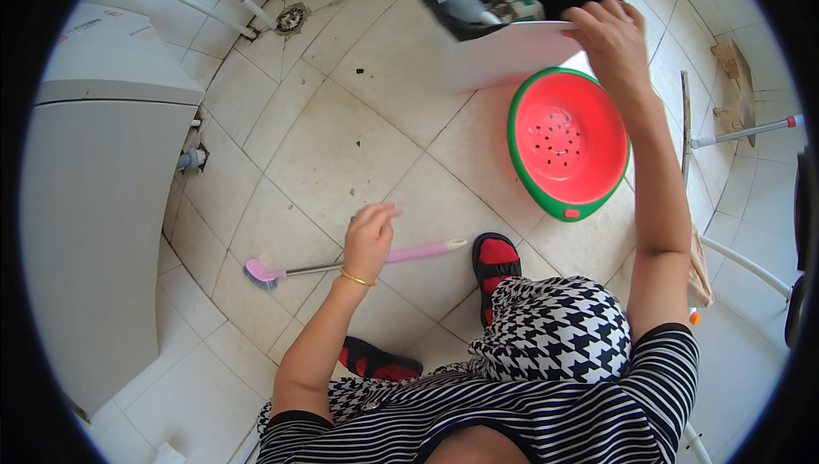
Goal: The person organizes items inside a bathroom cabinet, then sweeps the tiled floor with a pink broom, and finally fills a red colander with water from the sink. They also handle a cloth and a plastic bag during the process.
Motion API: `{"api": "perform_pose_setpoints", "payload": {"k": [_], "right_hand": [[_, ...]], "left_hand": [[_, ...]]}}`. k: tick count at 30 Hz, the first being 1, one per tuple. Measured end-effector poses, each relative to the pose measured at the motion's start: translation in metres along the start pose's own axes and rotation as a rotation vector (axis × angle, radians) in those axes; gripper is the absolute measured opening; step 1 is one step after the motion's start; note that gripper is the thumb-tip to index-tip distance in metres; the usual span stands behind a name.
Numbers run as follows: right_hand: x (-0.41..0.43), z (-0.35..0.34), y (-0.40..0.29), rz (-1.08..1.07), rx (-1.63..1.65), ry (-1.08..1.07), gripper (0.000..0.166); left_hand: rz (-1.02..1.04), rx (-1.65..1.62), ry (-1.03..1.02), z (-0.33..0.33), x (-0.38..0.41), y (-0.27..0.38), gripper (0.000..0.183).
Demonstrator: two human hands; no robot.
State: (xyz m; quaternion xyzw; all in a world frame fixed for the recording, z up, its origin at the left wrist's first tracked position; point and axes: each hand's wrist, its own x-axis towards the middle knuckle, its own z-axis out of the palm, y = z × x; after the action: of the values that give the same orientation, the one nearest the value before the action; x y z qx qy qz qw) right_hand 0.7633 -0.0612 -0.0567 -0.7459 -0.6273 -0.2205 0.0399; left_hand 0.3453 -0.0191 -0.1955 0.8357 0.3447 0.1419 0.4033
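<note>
My right hand (608, 29) grips the rim of a white bin (518, 54) at the top of the view. A black plastic bag (441, 10) lines the bin, with mixed refuse inside. Just below the bin, a red and green watermelon-pattern basin (569, 138) rests on the floor tiles. My left hand (370, 234) is held over the floor with its fingers loosely curled and no object seen in it. Beneath that hand lies a long-handled brush with a pink head (261, 272) and pink grip; whether the hand touches it cannot be told.
A grey-white cabinet or appliance (102, 208) stands at left, near pipes and a floor drain (292, 19). Small dark bits dot the tiles. At right are a wooden stool (739, 83), lying on its side, and a metal pole (748, 132). My shoes stand near the brush.
</note>
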Motion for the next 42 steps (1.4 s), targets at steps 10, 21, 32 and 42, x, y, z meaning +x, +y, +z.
{"api": "perform_pose_setpoints", "payload": {"k": [10,21,32,42], "right_hand": [[-0.079,-0.018,0.091,0.31,-0.504,0.081,0.042],[-0.188,0.04,-0.151,0.079,0.275,-0.692,0.072],[-0.175,0.055,-0.141,0.068,0.553,-0.499,0.053],[-0.147,0.006,-0.228,-0.094,1.078,-1.131,0.035]], "left_hand": [[-0.013,-0.051,-0.123,0.002,-0.017,-0.017,0.016],[-0.293,0.539,-0.499,0.017,-0.072,-0.057,0.028],[-0.118,0.434,-0.258,0.001,-0.088,-0.09,0.008],[0.157,0.341,-0.237,-0.041,-0.035,-0.059,0.02]]}}
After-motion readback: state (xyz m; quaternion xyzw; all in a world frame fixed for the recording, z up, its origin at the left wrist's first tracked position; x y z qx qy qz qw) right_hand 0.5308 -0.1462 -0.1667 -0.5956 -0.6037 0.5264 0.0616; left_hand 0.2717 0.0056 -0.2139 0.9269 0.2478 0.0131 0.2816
